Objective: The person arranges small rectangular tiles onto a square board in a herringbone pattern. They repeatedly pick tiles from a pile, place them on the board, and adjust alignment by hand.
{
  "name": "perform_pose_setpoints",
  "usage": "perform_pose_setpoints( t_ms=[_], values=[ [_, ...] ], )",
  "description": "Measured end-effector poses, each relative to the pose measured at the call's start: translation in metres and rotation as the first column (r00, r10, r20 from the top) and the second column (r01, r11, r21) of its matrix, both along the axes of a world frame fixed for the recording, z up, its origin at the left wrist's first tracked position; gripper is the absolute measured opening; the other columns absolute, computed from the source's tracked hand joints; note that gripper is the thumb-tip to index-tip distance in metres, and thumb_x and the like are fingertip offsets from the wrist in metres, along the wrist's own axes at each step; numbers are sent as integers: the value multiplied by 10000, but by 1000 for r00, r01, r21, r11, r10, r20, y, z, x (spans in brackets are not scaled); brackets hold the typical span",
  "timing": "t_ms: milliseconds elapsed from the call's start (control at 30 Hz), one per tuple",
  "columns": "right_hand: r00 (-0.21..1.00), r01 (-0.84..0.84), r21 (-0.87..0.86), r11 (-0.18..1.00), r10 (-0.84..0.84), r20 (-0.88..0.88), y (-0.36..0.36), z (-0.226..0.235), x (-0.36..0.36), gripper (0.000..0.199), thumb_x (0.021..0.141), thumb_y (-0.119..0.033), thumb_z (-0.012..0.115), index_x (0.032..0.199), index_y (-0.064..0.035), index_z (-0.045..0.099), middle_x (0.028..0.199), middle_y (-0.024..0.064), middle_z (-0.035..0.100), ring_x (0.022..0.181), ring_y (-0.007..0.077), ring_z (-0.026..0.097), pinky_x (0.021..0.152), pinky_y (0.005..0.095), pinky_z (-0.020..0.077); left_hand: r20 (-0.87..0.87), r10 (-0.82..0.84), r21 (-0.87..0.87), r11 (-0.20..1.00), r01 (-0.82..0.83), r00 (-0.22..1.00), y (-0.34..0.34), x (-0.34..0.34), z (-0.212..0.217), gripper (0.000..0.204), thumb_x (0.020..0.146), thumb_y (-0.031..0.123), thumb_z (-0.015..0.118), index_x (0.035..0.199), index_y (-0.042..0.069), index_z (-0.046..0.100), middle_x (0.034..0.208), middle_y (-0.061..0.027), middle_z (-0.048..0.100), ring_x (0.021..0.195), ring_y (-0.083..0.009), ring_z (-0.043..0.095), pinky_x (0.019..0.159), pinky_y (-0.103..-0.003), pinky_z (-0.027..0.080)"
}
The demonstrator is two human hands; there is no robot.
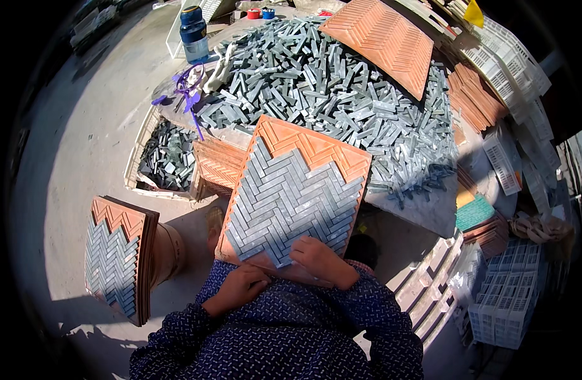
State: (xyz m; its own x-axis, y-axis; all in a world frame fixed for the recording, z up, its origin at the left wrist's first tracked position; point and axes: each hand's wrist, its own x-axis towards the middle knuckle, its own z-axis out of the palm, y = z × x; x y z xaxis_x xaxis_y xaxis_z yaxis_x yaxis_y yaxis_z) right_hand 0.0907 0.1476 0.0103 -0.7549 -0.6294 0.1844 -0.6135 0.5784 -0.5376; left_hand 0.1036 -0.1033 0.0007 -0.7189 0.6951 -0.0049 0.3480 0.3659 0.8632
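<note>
Knuckles up, right of a stack (112, 269), resting the left hand (243, 286) on the lap (265, 326), loosely curled just below a tray (338, 152), leaving any hold unclear. Propping the tray at the lap, just before the strip heap (316, 69), and touching the tray's lowest strips (273, 248) with the bunched right hand (318, 258), hiding whether pinching one.
</note>
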Motion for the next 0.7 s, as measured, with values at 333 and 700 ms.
perform_pose_setpoints(
  t_ms=[333,700],
  values=[
    [827,217,-62,974,-150,542,4,13,1,186,789,-182,627,787,-26,527,757,144,545,758,332,546,649,382,447,37,9,-3,1000,-9,999,1,-2,1,105,786,82,629,867,33,673,893,-122,650,878,-286,606,790,-358,473],
    [995,90,-50,995,-91,-31,3,10,14,181,668,-94,650,813,-62,547,803,85,537,784,271,549,673,356,467,44,16,14,1000,-17,999,2,-3,1,103,783,72,627,862,20,668,861,-122,653,859,-283,617,788,-355,476]
  ],
)
